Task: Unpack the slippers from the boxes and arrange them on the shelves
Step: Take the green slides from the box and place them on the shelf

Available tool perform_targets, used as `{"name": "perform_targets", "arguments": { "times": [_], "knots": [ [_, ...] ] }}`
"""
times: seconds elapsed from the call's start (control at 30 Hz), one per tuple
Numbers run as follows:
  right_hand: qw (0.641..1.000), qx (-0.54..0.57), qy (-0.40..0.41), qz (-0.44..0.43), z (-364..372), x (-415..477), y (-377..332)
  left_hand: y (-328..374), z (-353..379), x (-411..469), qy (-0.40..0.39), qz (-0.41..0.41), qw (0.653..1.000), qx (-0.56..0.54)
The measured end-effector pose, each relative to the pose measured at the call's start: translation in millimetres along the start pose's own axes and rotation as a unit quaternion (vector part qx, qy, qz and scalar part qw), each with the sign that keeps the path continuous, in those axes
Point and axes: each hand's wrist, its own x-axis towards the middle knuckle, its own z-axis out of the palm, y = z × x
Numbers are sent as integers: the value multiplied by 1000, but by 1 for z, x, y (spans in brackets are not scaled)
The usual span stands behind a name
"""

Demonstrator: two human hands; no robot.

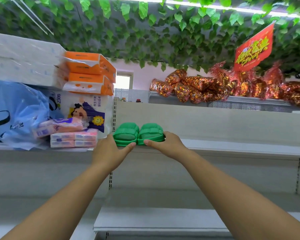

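So, a pair of green slippers was seen sitting side by side on the pale shelf (232, 147), touching each other, openings turned toward the camera. The left slipper (126, 133) was bracketed by the left hand (109, 151): thumb laid straight along its front edge, the other fingers tucked against its outer side. Same deal mirrored on the right slipper (151, 132), which was held by the right hand (164, 144), thumb stretched across the front and fingers curled round the far side. The two thumb tips were nearly met in the middle. How hard anything was squeezed can't be told. Pink tissue packs (73, 141) were stacked just left of the pair, and shiny red-gold bags (197, 89) were piled well above.
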Motion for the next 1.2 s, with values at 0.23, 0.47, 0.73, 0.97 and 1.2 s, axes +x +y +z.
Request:
{"name": "perform_targets", "arguments": {
  "times": [0.23,0.47,0.73,0.97,1.2],
  "knots": [
    [998,-45,-43,6,6,31,8,-23,15,35,-52,14,994,94],
    [992,-114,-49,28,15,67,25,-26,28,53,-61,-33,987,147],
    [988,-147,-38,35,19,81,36,-18,37,58,-81,-94,978,167],
    [988,-143,-33,40,14,68,31,-12,27,51,-92,-102,980,145],
    [974,-216,-61,13,-2,31,20,-22,19,34,-81,-40,988,125]
  ]
}}
